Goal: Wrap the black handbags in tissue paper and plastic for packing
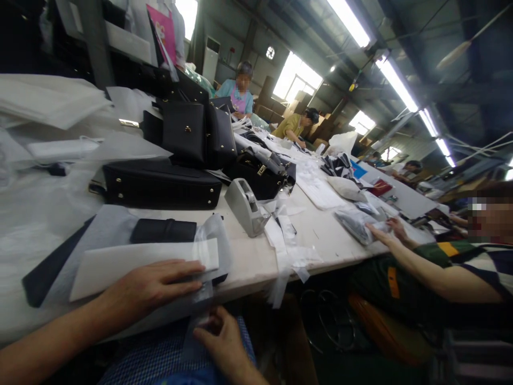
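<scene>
My left hand point(158, 283) lies flat, fingers stretched out, on a white padding sheet point(132, 264) at the front of the table. Beneath that sheet are thin whitish wrapping paper point(106, 227) and a black leather piece point(60, 264). A black strap-like part point(163, 231) shows just behind the sheet. Below the table edge, my right hand point(226, 339) pinches a strip of clear tape point(204, 294). The strip runs up over the edge onto the sheet's right end. A grey tape dispenser point(246, 208) stands to the right of the wrapped piece.
Black handbags point(160, 184) are piled behind the work spot. Loose tape strips point(282, 251) hang over the table edge point(248, 280). At the right, a co-worker's hands point(385, 235) touch a plastic-wrapped bundle point(355, 224). Other people work farther back.
</scene>
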`<state>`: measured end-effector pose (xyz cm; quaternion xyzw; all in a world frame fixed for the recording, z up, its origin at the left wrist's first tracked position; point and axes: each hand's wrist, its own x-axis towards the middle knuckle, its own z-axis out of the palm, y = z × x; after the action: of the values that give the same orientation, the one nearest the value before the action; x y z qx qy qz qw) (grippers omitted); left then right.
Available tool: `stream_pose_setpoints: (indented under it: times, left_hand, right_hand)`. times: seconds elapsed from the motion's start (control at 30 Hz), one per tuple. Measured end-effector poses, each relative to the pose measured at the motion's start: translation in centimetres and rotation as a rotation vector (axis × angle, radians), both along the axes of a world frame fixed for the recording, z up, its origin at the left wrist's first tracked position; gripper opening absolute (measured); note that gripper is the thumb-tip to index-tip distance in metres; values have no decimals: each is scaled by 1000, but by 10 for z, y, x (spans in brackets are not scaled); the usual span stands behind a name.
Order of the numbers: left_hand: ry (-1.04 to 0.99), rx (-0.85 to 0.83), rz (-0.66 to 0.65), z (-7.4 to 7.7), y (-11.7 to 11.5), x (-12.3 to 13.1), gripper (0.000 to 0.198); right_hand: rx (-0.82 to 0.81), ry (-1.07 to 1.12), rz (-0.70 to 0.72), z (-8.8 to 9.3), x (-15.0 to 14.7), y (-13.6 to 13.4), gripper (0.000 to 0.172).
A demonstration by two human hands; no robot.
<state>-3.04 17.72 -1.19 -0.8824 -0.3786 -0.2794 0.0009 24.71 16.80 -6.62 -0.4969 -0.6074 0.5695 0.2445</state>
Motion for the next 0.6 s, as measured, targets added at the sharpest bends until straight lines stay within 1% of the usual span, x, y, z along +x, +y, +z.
stream_pose_setpoints:
  times: [0.07, 0.1, 0.13, 0.17, 0.23, 0.27, 0.3, 0.33, 0.37, 0.43, 0.47, 0.5, 0.53, 0.6]
  left_hand:
    - [34, 3, 9, 0, -1, 0, 47]
    - [58, 10, 13, 0, -1, 0, 47]
    - [79, 18, 19, 0, -1, 0, 47]
    - [91, 25, 23, 0, -2, 1, 47]
    - [82, 32, 25, 2, -2, 3, 46]
    - [63, 31, 23, 4, -2, 4, 44]
    - [41, 30, 23, 6, -2, 5, 43]
    - [21, 29, 20, 9, -3, 7, 41]
    - [5, 28, 17, 11, -3, 9, 40]
    - [-16, 27, 11, 16, -4, 12, 37]
    - [-22, 29, 9, 19, -4, 14, 36]
    - [-24, 36, 7, 21, -5, 16, 35]
    - [-19, 47, 9, 22, -5, 17, 35]
    - [8, 74, 17, 24, -6, 19, 35]
  right_hand:
    - [-66, 1, -4, 4, 3, -7, 33]
    - [-84, 4, 7, 7, 7, -11, 35]
    - [-68, -19, 17, 10, 11, -16, 40]
    - [-35, -47, 35, 14, 15, -21, 49]
    - [46, -88, 61, 25, 23, -30, 75]
    - [79, -90, 67, 32, 25, -33, 87]
    - [101, -77, 78, 41, 28, -34, 95]
    - [122, -53, 100, 52, 29, -34, 93]
    - [159, -24, 140, 63, 30, -33, 82]
    - [250, 22, 234, 85, 30, -27, 40]
    - [271, 41, 265, 94, 30, -24, 23]
    - [262, 67, 280, 101, 29, -22, 11]
    - [226, 106, 280, 107, 28, -19, 8]
    - [146, 195, 271, 114, 27, -16, 16]
